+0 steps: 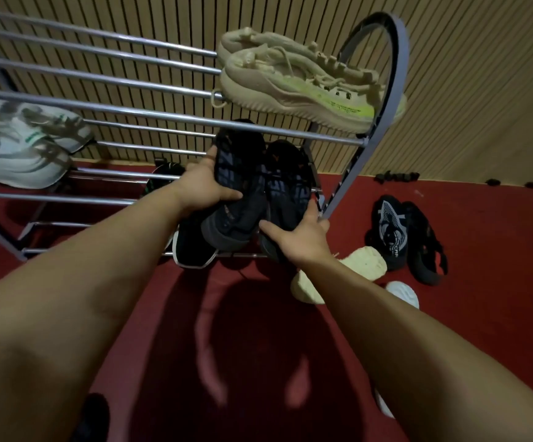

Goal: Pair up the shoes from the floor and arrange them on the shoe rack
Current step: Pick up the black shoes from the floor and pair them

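Note:
My left hand (203, 188) grips a dark knit sneaker (238, 183) at its side, thumb across the upper. My right hand (297, 236) holds the matching dark sneaker (287, 189) from below and beside it. Both shoes sit side by side under the top tier of the metal shoe rack (163, 118), at its right end. A beige pair with a neon-green stripe (300, 84) lies on the top tier. A white and green pair (19, 148) rests on the left of a middle tier.
A black shoe with a white sole (192, 247) sits on the lowest tier beneath my hands. On the red floor right of the rack lie black sandals (405, 237), a cream shoe (354, 272) and a white shoe (402, 293). A ribbed wall stands behind.

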The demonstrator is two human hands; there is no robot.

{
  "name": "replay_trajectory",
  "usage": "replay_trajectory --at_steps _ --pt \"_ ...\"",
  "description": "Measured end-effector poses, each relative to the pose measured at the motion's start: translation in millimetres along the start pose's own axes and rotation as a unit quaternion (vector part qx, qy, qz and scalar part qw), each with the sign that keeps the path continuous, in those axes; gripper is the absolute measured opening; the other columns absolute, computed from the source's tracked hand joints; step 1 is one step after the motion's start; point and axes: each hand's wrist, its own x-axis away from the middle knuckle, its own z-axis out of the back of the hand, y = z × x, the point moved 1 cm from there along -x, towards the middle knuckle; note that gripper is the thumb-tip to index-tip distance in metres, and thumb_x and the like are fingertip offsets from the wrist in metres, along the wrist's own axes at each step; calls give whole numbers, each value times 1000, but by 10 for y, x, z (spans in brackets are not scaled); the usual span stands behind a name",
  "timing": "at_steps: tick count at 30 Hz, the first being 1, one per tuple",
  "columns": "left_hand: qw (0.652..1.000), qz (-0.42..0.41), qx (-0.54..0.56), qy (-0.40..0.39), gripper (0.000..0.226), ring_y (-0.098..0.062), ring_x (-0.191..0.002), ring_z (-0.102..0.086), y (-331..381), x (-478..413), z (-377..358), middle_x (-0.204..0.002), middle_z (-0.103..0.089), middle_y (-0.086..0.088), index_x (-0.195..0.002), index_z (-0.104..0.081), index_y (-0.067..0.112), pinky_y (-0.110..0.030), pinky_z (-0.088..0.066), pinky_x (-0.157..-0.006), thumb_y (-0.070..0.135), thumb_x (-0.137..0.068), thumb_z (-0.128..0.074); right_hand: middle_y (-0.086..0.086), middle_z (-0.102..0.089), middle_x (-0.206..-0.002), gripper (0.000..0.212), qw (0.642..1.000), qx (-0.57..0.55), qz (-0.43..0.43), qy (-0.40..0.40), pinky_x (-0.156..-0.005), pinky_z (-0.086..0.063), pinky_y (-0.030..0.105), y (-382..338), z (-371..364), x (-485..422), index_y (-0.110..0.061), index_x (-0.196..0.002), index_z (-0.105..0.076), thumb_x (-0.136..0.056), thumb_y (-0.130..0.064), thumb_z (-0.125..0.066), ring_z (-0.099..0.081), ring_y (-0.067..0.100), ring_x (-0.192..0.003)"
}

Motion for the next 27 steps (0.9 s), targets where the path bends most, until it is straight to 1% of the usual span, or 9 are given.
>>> replay_trajectory --at_steps 3,5,7,9,11,14,16,25,27 --pt "991 -29 -115 59 90 -34 -136 -27 -37 48 24 -145 -24 -22 -150 -15 28 -35 -26 -113 38 -79 -70 3 -5 -153 110 997 0 64 -45 -108 -22 25 101 110 42 -28 -151 4 -75 -51 -72 -19 23 -141" --pt "985 -73 -139 70 87 -33 -133 -34 -70 165 67 -143 -34 -19 -150 -14 24 -37 -30 -111 48 -82 -63 -2 -3 -154 115 991 54 97 -74 -112 -18 31 153 190 90 -35 -150 6 -71 -53 -75 -11 22 -143" --pt "986 -115 -111 38 88 -21 -131 -40 -85 341 108 -143 -42 -4 -149 -18 25 -32 -34 -108 61 -80 -57 -3 0 -157 118 979 149 121 -73 -116 -15 41 191 231 133 -40 -148 10 -67 -57 -75 -5 22 -144" --pt "992 -109 -60 -26 86 -3 -126 -37 -87 539 114 -139 -35 15 -150 -13 28 -16 -31 -100 49 -82 -60 2 2 -159 117 965 208 147 -54 -116 -13 43 201 226 180 -41 -147 11 -69 -58 -73 -3 24 -145" --pt "990 -99 -52 -89 104 0 -130 -28 -144 654 49 -143 -25 17 -150 1 31 -10 -25 -100 43 -75 -68 5 1 -159 113 963 215 159 -34 -115 -13 42 202 191 211 -40 -148 10 -72 -56 -72 -4 25 -145" --pt "984 -97 -115 -96 132 -12 -146 -3 -251 628 -69 -159 3 2 -146 12 40 -34 -17 -118 65 -52 -77 7 -5 -159 110 965 207 160 -2 -114 -14 43 204 124 226 -36 -149 6 -74 -54 -72 -8 26 -145" --pt "989 -88 -100 -65 132 -14 -146 -4 -274 560 -107 -159 1 -2 -147 8 40 -41 -18 -118 66 -50 -78 8 -10 -158 109 964 208 165 20 -114 -16 43 208 85 230 -35 -150 4 -73 -56 -70 -12 26 -144" --pt "992 -95 -78 -21 131 -12 -141 -25 -192 335 -181 -157 -17 5 -148 -6 39 -37 -27 -115 69 -40 -73 13 -15 -157 106 957 228 176 41 -114 -15 40 153 61 62 -32 -151 2 -75 -56 -69 -15 28 -143" --pt "992 -96 -86 -12 127 -13 -141 -24 -176 293 -208 -157 -17 3 -149 -7 36 -33 -24 -116 64 -47 -77 13 -14 -157 106 959 214 180 35 -115 -15 41 148 90 -7 -32 -151 2 -76 -53 -70 -14 29 -143"
